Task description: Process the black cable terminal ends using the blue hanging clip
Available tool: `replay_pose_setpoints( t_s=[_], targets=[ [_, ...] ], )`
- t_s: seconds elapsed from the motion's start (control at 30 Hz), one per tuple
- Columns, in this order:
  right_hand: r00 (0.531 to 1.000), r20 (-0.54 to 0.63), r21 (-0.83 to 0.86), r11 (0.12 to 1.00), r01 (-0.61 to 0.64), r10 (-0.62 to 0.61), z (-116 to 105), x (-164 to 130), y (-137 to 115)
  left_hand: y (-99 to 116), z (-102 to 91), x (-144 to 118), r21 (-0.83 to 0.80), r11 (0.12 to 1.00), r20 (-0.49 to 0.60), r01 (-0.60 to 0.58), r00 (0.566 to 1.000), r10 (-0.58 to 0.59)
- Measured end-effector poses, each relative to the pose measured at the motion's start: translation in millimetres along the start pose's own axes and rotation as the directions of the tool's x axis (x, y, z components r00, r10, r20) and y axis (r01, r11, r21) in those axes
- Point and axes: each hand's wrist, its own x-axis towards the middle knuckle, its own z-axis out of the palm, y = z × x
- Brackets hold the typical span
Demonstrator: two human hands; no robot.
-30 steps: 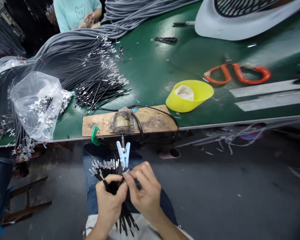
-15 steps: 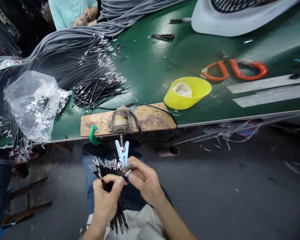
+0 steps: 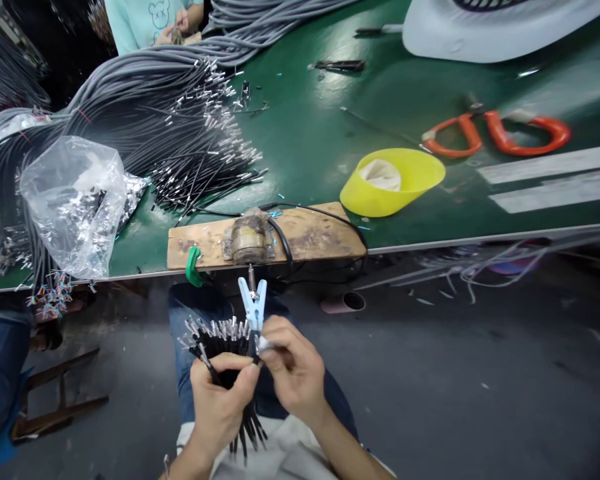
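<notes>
Fingers (image 3: 275, 347) of the right hand (image 3: 293, 373) pinch 1 metal-tipped wire end just below the pale blue plastic clip (image 3: 253, 308), while the left hand (image 3: 220, 400) grips the upright black wire bundle (image 3: 220, 343) left of that clip.

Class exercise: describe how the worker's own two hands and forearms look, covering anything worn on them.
Both the left hand and the right hand are bare: no gloves, rings or watch show. The forearms are bare too, with no sleeves reaching into view.
</notes>
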Motion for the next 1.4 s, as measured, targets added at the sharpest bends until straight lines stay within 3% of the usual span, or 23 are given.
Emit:
replay_pose_setpoints(
  t_s=[0.07, 0.17, 0.23, 0.4, 0.47, 0.6, 0.73, 0.87, 0.97, 1.2, 1.3, 1.4],
  targets=[
    [0.959, 0.133, 0.235, 0.932, -0.275, 0.25, -2, 6, -3, 2, -2.1, 1, -0.015, 1.0, 0.01, -0.027, 1.0, 0.027],
    [0.801, 0.399, 0.411, 0.693, -0.592, 0.448, -6, 17, -6, 6, -4.1, 6, -0.036, 0.998, 0.008, -0.06, 0.998, 0.061],
    [0.72, 0.513, 0.394, 0.617, -0.681, 0.468, -12, 24, -7, 8, -4.4, 10, -0.044, 0.996, 0.001, -0.078, 0.997, 0.078],
    [0.639, 0.601, 0.215, 0.672, -0.708, 0.48, -30, 41, -5, 13, -4.7, 16, -0.042, 0.995, -0.028, -0.093, 0.995, 0.091],
    [0.646, 0.571, 0.216, 0.665, -0.714, 0.508, -32, 48, -4, 14, -6.2, 15, -0.03, 0.995, -0.043, -0.094, 0.995, 0.093],
    [0.737, 0.386, 0.437, 0.594, -0.675, 0.554, -20, 62, -3, 16, -11.5, 10, -0.013, 0.995, -0.098, -0.101, 0.99, 0.1],
    [0.733, 0.399, 0.608, 0.439, -0.662, 0.551, 4, 68, -5, 19, -13.6, 12, 0.006, 0.992, -0.154, -0.126, 0.98, 0.125],
    [0.768, 0.302, 0.672, 0.445, -0.591, 0.564, 14, 67, -4, 24, -8.7, 19, 0.022, 0.988, -0.174, -0.155, 0.972, 0.156],
    [0.752, 0.295, 0.679, 0.424, -0.599, 0.589, 14, 66, -3, 26, -4.1, 23, 0.025, 0.985, -0.159, -0.169, 0.972, 0.171],
    [0.663, 0.366, 0.697, 0.279, -0.66, 0.653, 12, 52, 11, 26, -1.2, 24, 0.013, 0.986, -0.143, -0.164, 0.976, 0.164],
    [0.666, 0.349, 0.694, 0.296, -0.657, 0.659, 5, 41, 22, 22, -2.8, 20, 0.002, 0.989, -0.138, -0.146, 0.98, 0.145],
    [0.693, 0.272, 0.675, 0.381, -0.632, 0.668, -5, 28, 30, 17, -6.0, 16, -0.008, 0.992, -0.124, -0.126, 0.984, 0.124]
  ],
)
